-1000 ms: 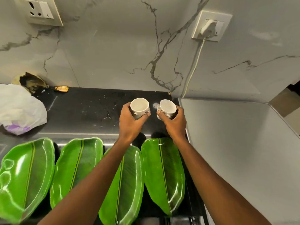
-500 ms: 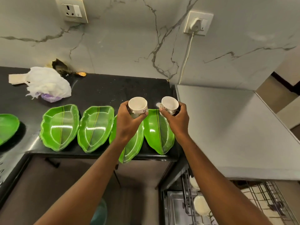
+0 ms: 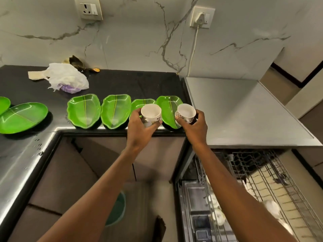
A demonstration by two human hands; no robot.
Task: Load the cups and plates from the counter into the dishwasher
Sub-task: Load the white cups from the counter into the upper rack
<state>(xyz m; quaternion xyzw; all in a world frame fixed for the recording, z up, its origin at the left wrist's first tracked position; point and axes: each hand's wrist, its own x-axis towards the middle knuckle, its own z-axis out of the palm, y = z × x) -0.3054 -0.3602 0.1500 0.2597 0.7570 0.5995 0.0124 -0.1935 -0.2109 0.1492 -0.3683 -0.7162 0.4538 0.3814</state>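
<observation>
On my feed I see two bare forearms [image 3: 97,186], lean and smooth, uncovered all the way from the wrists to the lower border. The left hand [image 3: 139,130] and the right hand [image 3: 194,130], both at the front edge of the black counter [image 3: 122,81], are bare as well, with slender fingers [image 3: 135,113]. Each thumb tip, just over the counter's edge, shows a short nail.
</observation>
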